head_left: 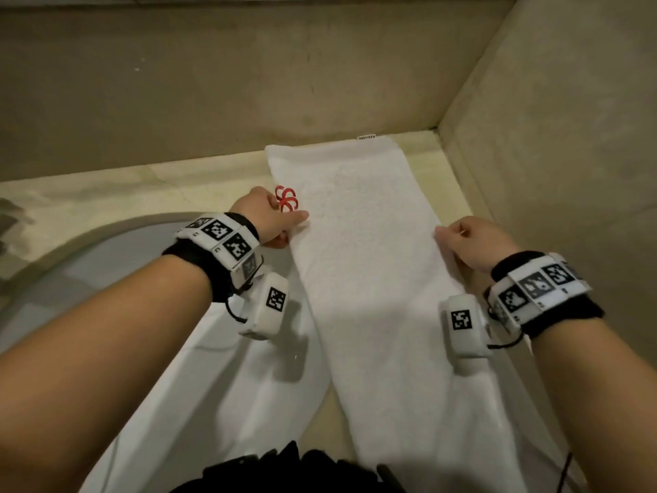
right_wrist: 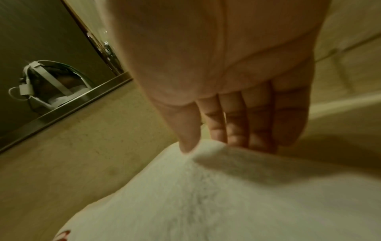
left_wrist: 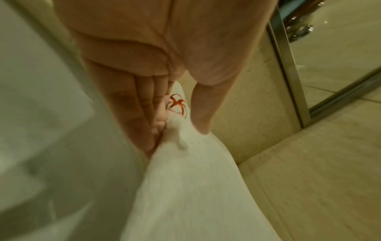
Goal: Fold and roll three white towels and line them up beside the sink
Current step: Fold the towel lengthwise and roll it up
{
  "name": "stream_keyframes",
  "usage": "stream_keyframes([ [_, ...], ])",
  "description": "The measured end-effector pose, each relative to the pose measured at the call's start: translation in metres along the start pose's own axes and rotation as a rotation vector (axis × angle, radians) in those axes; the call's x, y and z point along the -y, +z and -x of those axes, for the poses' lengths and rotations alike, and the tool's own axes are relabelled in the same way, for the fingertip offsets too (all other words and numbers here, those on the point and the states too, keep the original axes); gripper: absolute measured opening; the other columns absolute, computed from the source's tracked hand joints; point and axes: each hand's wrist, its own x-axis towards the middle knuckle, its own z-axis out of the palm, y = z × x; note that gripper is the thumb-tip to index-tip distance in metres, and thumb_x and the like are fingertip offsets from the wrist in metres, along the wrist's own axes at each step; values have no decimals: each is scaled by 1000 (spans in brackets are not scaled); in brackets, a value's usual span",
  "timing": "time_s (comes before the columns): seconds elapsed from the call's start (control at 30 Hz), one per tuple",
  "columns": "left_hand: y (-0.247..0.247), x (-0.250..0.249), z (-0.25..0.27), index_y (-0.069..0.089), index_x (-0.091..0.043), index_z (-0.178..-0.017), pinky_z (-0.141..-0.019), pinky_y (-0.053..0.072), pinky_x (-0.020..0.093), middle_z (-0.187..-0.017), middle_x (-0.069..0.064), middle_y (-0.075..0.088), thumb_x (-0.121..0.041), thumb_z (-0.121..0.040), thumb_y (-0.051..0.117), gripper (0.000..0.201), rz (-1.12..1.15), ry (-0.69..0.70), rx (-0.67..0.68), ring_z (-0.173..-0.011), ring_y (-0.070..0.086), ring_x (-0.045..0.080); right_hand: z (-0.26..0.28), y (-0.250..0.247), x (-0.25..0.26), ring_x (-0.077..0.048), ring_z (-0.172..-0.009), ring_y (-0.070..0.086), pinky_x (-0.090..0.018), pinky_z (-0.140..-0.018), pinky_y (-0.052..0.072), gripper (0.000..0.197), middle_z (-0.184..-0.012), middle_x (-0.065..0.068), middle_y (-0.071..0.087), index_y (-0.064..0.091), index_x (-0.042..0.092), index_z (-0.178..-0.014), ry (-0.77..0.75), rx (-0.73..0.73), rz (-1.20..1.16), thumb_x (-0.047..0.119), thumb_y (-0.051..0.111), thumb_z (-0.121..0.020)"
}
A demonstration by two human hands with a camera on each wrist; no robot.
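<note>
The towel (head_left: 359, 243) lies lengthwise on the surface (head_left: 106, 193), its far end against the back wall (head_left: 213, 83) and its near end running toward me over the edge. The sink (head_left: 89, 265) is left of the towel, the side wall (head_left: 551, 137) right of it. My left hand (head_left: 270, 218) pinches the towel's left edge, just beside the emblem (head_left: 285, 199) on it; my right hand (head_left: 469, 243) pinches the right edge opposite. More towel cloth (head_left: 213, 386) lies under it, spreading left of it over the sink's rim.
</note>
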Motion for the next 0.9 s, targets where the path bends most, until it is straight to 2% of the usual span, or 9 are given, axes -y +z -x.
stream_keyframes([
  [0.13,19,17,18,48,-11,-70,-62,59,35,-70,9,59,-18,-78,71,25,118,-22,125,-62,60,20,23,6,-14,-24,-73,48,-30,-55,31,33,-71,-2,51,41,17,-65,22,141,108,37,55,-87],
  [0.23,31,24,24,49,-11,-73,-53,56,27,-75,7,58,-12,-84,63,18,159,-11,124,-62,58,18,28,14,-12,-31,-95,53,-34,-76,40,24,-103,-15,60,54,8,-89,74,15,112,31,50,-92],
  [0.3,34,29,27,45,-11,-70,-51,55,26,-71,7,55,-14,-85,62,23,194,-12,89,-59,56,18,33,18,-16,-34,-104,54,-35,-85,41,33,-114,-19,60,56,3,-105,130,-40,58,33,46,-93],
  [0.4,36,35,35,52,-12,-76,-58,57,26,-72,5,60,-22,-85,63,17,303,-37,160,-62,59,16,48,23,-27,-31,-90,57,-33,-80,45,26,-96,-18,62,57,7,-91,98,-99,-245,25,38,-96],
  [0.5,46,44,50,59,-13,-93,-62,57,23,-85,3,67,-22,-83,65,14,337,-75,327,-71,63,15,76,26,-37,-19,-65,54,-21,-58,48,30,-75,-9,60,59,8,-82,94,5,-772,-8,34,-85],
  [0.57,54,47,59,61,-16,-90,-60,57,21,-86,2,67,-15,-83,65,9,332,-85,355,-72,63,14,86,28,-45,-14,-68,58,-20,-64,48,37,-83,-8,62,59,10,-86,9,116,-772,-18,36,-80],
  [0.7,66,51,71,58,-15,-87,-53,56,20,-85,2,65,-9,-85,60,6,383,-92,339,-73,62,15,99,29,-50,-19,-88,59,-29,-88,45,29,-97,-9,63,57,5,-102,-119,204,-790,-13,49,-81],
  [0.83,68,53,76,56,-14,-90,-53,57,23,-88,5,65,-10,-86,60,7,424,-120,344,-75,62,17,106,32,-54,-11,-60,58,-20,-64,50,18,-67,1,62,55,13,-77,-103,187,-1052,-2,50,-86],
  [0.9,67,55,76,57,-13,-88,-51,56,23,-87,6,66,-8,-86,59,6,429,-127,356,-75,63,17,105,32,-60,-12,-57,54,-22,-58,46,20,-63,2,58,52,17,-69,-13,53,-970,8,54,-87],
])
